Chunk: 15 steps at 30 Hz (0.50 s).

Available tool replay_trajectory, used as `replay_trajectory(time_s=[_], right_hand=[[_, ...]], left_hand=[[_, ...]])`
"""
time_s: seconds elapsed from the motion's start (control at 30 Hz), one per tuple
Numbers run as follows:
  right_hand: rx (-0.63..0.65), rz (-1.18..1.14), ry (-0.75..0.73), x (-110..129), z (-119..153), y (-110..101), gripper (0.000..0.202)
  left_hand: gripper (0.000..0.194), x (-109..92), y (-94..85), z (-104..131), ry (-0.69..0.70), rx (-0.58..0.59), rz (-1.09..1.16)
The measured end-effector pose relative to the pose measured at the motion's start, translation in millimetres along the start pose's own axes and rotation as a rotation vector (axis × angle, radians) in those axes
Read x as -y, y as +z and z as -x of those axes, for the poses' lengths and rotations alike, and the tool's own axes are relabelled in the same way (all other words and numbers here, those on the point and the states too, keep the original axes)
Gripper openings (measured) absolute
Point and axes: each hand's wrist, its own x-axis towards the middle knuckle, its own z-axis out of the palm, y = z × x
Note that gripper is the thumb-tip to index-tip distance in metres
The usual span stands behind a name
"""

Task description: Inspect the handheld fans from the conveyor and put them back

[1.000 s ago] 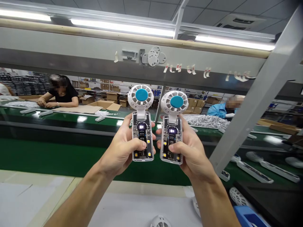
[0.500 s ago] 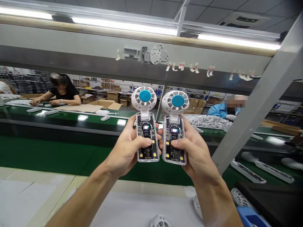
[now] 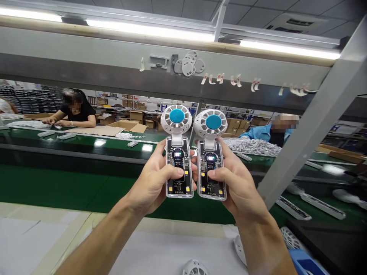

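My left hand (image 3: 156,177) is closed round a handheld fan (image 3: 177,115) with a white slotted head and a blue centre. Its clear-fronted handle shows a dark circuit board and a small lit display; my left thumb lies on the board's front. A second handheld fan (image 3: 212,123) of the same kind is in my right hand (image 3: 236,177), the thumb resting on its handle in the same way. Both fans stand upright side by side, heads close together, displays lit. The fingers behind the handles are partly hidden.
A green conveyor belt (image 3: 57,187) runs across, carrying fan parts; more fan bodies (image 3: 323,205) lie at right. White fan heads (image 3: 195,268) sit on the white work surface (image 3: 149,254) beside a blue bin (image 3: 306,263). Two co-workers (image 3: 82,114) sit beyond. A slanted metal post (image 3: 309,114) stands right.
The parts on the belt have shifted, those on the far side to the right and the near fan bodies to the left. My right fan's head has tilted slightly left. Both hands keep their hold.
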Motion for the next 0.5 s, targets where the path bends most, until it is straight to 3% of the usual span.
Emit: replay_trajectory(time_s=[0.33, 0.43, 0.5], right_hand=[[-0.029, -0.002, -0.044, -1.2, 1.5, -0.6, 0.077], [-0.078, 0.014, -0.048, 1.1, 2.3, 0.5, 0.071], [-0.08, -0.037, 0.004, 3.3, 0.9, 2.9, 0.056]], left_hand=[[0.056, -0.7, 1.2, 0.4, -0.007, 0.001, -0.044], [0.05, 7.2, -1.3, -3.9, 0.012, -0.069, -0.092], [0.044, 13.3, -4.8, -8.0, 0.038, -0.151, -0.143]])
